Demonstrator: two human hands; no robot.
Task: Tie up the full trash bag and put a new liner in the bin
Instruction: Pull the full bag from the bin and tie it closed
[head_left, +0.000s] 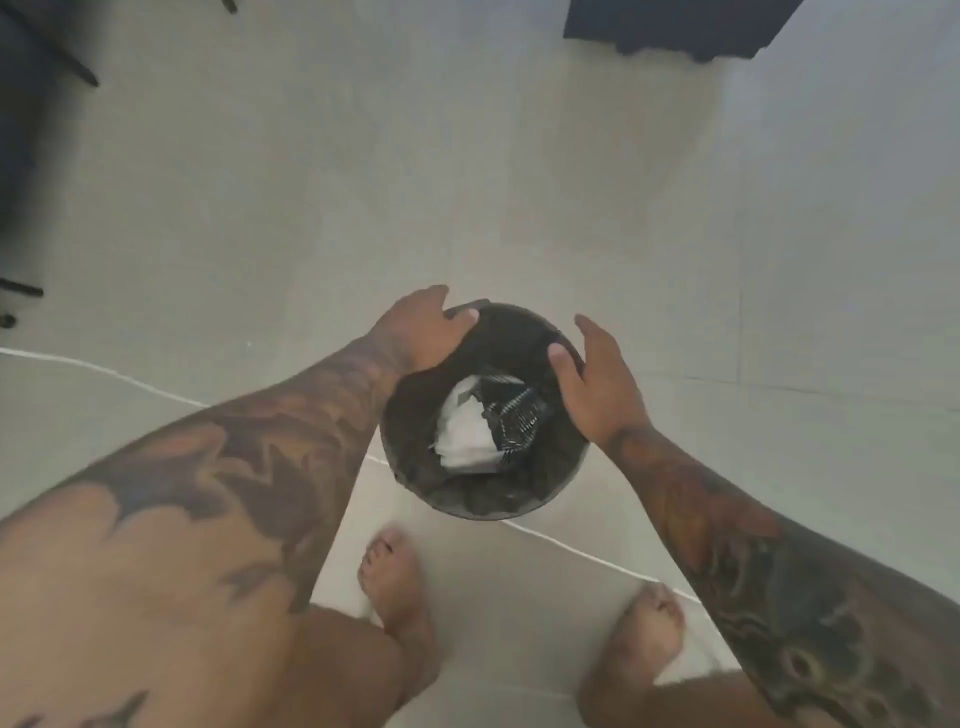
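Head view — two hands (511, 358) on one bin (415, 467), one bag (519, 332).

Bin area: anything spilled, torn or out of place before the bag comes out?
Nothing spilled. The bin stands upright with white trash inside. A white cord crosses the floor under it, near the bare feet.

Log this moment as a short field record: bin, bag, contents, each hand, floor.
bin: round dark bin standing on the floor, seen from above
bag: black trash bag lining the bin, mouth open, not tied
contents: white crumpled paper beside a black-and-white patterned item
left hand: left hand on the far-left rim
right hand: right hand at the right rim, fingers extended
floor: pale tiles, white cable
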